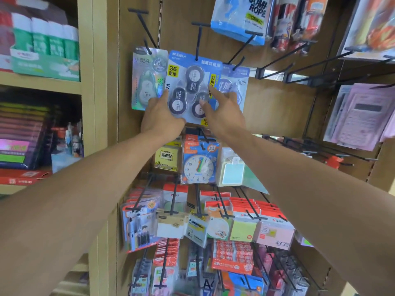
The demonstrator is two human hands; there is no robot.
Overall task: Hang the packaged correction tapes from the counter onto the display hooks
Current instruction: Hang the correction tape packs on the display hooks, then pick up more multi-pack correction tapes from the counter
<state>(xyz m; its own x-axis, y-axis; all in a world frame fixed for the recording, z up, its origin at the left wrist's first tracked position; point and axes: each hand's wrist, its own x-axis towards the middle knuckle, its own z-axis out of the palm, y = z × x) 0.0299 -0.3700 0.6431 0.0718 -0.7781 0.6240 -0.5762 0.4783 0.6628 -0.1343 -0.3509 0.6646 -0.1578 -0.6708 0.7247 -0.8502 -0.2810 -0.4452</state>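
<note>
Leftmost, we see wooden shelves (42, 86) carrying green-and-white boxed goods (44, 52) above and stacked dark packs (21, 133) below. Next comes the tan display panel (277, 107), studded with black display hooks (199, 39). On its upper row a silver single correction tape pack (147, 80) hangs at the left; just beside it hangs the blue three-roll correction tape pack (193, 86), threaded on a hook at its top edge; a paler blue pack (239, 84) hangs partly behind that one. We hold the three-roll pack with both hands: our left hand (161, 118) grips its lower left edge, the fingers curled behind the card and the thumb on its front; our right hand (224, 112) touches its right side, the fingers spread apart and fairly straight, pressing on the blister. Below hang a toy clock pack (199, 165), sticky notes (242, 229) and erasers (233, 257). Rightward, empty hooks (299, 67) project, a jump rope pack (241, 18) hangs above, and pink calculators (361, 118) hang at the far right.
</note>
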